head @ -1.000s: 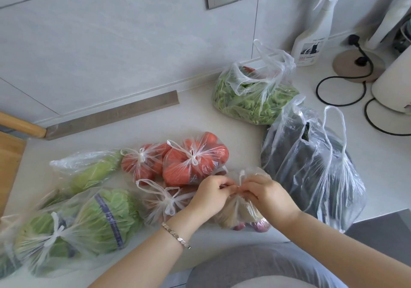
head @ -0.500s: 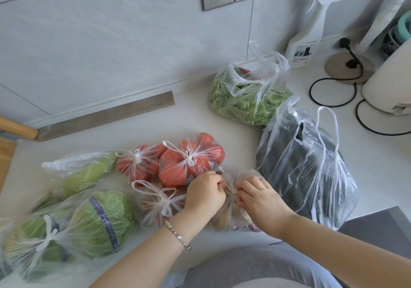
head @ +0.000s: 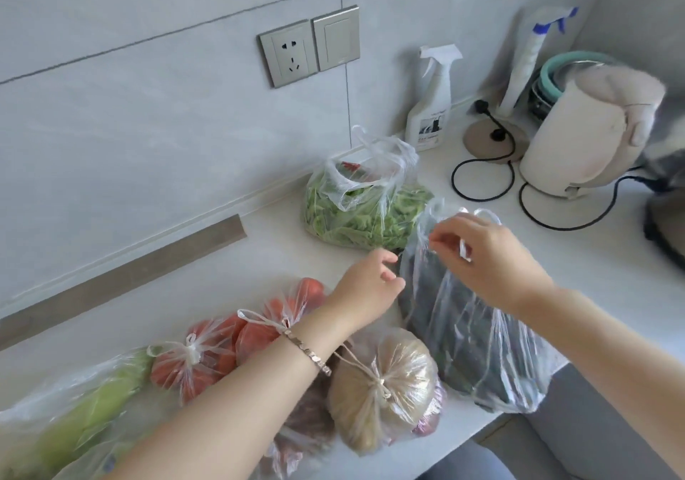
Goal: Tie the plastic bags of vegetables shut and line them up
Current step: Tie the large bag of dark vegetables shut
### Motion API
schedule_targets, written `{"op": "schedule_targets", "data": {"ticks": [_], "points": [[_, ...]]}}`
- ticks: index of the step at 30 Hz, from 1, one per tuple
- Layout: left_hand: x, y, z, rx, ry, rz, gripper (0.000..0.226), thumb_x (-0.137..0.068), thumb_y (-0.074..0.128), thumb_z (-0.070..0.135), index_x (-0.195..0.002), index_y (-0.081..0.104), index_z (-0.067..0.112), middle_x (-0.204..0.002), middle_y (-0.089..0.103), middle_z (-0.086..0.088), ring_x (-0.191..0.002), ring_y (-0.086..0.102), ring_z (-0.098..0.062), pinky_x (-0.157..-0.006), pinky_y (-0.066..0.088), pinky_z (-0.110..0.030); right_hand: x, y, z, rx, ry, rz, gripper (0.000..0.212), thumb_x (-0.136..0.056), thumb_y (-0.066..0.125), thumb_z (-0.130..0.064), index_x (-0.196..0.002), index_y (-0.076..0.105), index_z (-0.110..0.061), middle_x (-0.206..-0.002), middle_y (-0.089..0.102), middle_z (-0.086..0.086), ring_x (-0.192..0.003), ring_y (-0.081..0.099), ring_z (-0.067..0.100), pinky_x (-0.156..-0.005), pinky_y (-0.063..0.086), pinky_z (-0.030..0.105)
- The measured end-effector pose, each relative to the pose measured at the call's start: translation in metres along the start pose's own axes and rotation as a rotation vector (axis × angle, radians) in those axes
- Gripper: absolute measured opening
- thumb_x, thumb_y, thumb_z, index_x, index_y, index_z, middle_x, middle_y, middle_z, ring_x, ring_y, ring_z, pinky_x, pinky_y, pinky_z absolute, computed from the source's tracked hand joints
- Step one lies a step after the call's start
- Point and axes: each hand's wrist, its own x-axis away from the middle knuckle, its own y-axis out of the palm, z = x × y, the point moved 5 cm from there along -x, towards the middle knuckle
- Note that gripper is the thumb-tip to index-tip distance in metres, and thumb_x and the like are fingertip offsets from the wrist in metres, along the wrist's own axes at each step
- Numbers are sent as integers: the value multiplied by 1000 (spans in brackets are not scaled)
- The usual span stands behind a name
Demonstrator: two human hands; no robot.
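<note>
On the pale countertop (head: 611,279), toward four o'clock of the frame, stood the big clear bag of dark vegetables (head: 474,346), its mouth untied. The right hand (head: 485,261) was up at the bag's top, thumb and forefinger pinched on one loose handle strip, the other fingers curled around it. The left hand (head: 365,287) hovered at the bag's nine o'clock side, fingers half curled and slightly parted; whether it had caught any plastic I could not tell, since the film there was too sheer to read. A bracelet (head: 307,353) sat on that wrist.

At six o'clock lay a knotted bag of brownish produce (head: 381,383), touching the dark bag's lower edge. Running off toward eight o'clock came the tied bags: tomatoes (head: 255,335) (two knotted bags side by side), then a bag of long green vegetables (head: 89,405) at the frame's edge.

At twelve o'clock from the hands rested the open bag of green leaves (head: 356,212), handles loose, just beside the dark bag. Beyond it at one o'clock stood a white spray bottle (head: 430,109) against the wall, and at two o'clock a white kettle (head: 578,135) with its black cord (head: 482,179) looped on the counter.
</note>
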Motion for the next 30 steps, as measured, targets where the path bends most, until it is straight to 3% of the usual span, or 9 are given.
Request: {"op": "schedule_targets", "data": {"ticks": [2,5,9,14,18,21,24,27,30], "points": [[-13,5,22,100,51,-37,59,-86,56,26,-138,28,24,-123,47,2,-93,54,-9,-81,41,-24,-8,-16,21,106,31,125,18,-82,63,-7,-100,63,-10,-88,54,-3,-81,51,6,-75,41,19],[-29,14,45,165,94,-22,80,-82,64,34,-143,12,28,-141,24,-1,-113,47,-15,-96,42,-30,-18,-10,67,241,215,24,52,-76,65,-10,-124,45,-7,-115,46,14,-111,42,31,-97,32,33],[-57,24,68,-43,173,125,87,-80,65,40,-144,8,27,-148,11,-1,-139,9,-19,-114,13,-34,-25,-1,127,238,543,-148,82,-78,65,-21,-139,12,-9,-117,43,20,-109,42,36,-95,37,40],[-88,33,97,-120,181,217,70,-85,60,30,-143,21,29,-147,29,6,-134,20,-12,-115,13,-33,-37,-1,163,-68,497,-282,34,-87,51,-8,-114,31,-13,-79,60,7,-63,57,24,-59,50,37],[-105,40,122,-50,109,165,30,-89,57,24,-119,56,17,-106,62,2,-95,59,-16,-81,44,-19,-52,-27,160,-177,178,-232,29,-89,48,-3,-109,33,-18,-74,54,-9,-49,52,6,-55,44,25],[-103,31,127,-44,74,310,14,-92,52,27,-96,59,15,-81,64,-2,-60,54,-16,-53,43,-23,-54,-51,153,-149,-26,-155,45,-85,46,5,-115,39,-28,-86,51,-7,-56,52,-1,-57,36,11],[-89,8,126,-24,48,556,11,-89,50,8,-82,50,17,-62,51,2,-50,42,-14,-47,36,-19,-55,-62,164,-75,102,-172,45,-87,44,1,-129,40,-15,-101,51,7,-71,51,16,-67,39,26],[-68,-22,127,241,-53,801,21,-84,49,4,-74,47,23,-66,55,4,-51,45,-11,-47,33,-21,-52,-65,179,-177,383,-261,22,-93,43,-25,-97,55,-7,-85,59,3,-65,54,22,-58,43,31],[-57,-32,139,117,-110,782,28,-87,54,23,-61,47,17,-56,51,0,-50,43,-17,-48,29,-25,-47,-69,172,-313,440,-240,52,-95,37,-38,-57,50,-7,-56,50,2,-50,42,18,-52,34,28]]}}
